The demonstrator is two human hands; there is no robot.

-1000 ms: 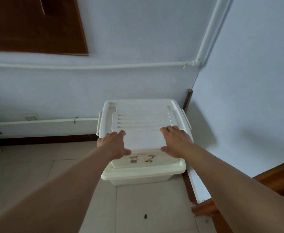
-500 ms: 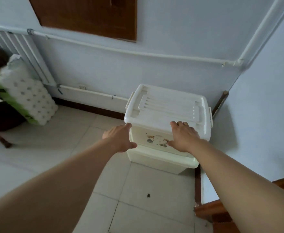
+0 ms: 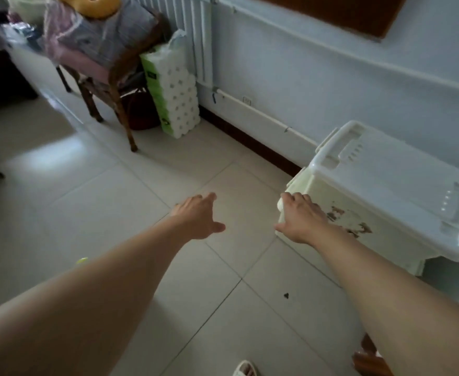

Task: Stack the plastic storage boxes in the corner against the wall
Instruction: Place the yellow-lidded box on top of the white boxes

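A white plastic storage box (image 3: 380, 202) with a ribbed lid and a worn sticker on its front stands stacked on another white box at the right, by the wall. Only the lower box's rim and a bit of its side show beneath it. My right hand (image 3: 300, 219) lies flat against the stack's near left corner, fingers spread, gripping nothing. My left hand (image 3: 198, 217) hovers over the floor tiles to the left of the boxes, fingers apart and empty.
A wooden chair (image 3: 109, 74) piled with bedding stands at the back left. A large pack of toilet rolls (image 3: 172, 93) leans beside it under a white radiator (image 3: 195, 36). A pipe (image 3: 263, 112) runs low along the wall. A slipper (image 3: 246, 369) shows at the bottom edge.
The view has swung left, away from the corner. My left hand has come off the top box and moved out over the floor. My right hand has slid to the stack's left corner.
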